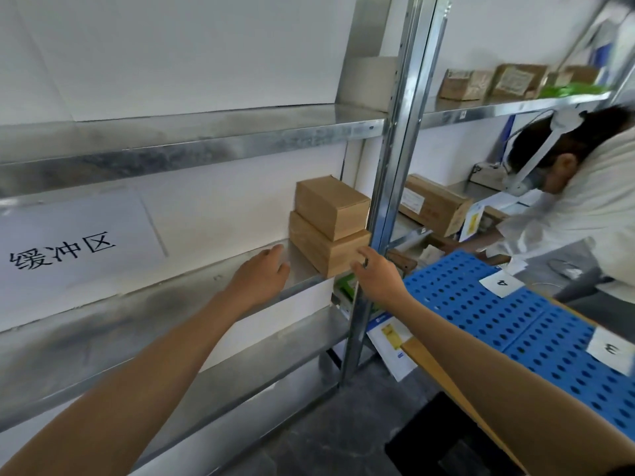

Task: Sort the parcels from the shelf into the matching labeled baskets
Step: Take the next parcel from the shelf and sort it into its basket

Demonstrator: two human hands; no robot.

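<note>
Two brown cardboard parcels are stacked on the middle metal shelf (206, 297): a smaller upper parcel (330, 207) on a lower parcel (326, 249). My left hand (259, 273) lies over the shelf just left of the lower parcel, fingers relaxed and holding nothing. My right hand (374, 273) is at the lower parcel's front right corner, fingers loosely curled; I cannot tell whether it touches the box. Blue perforated baskets (481, 304) stand at the right, with paper labels "4" (501, 281) and "3" (610, 348).
An upright steel post (385, 201) stands right beside the parcels. Another person (584, 201) bends over the neighbouring shelf bay, where more cardboard boxes (433, 204) lie. Further boxes (464, 84) sit on the top shelf. A white sign with black characters (65, 249) hangs on the left.
</note>
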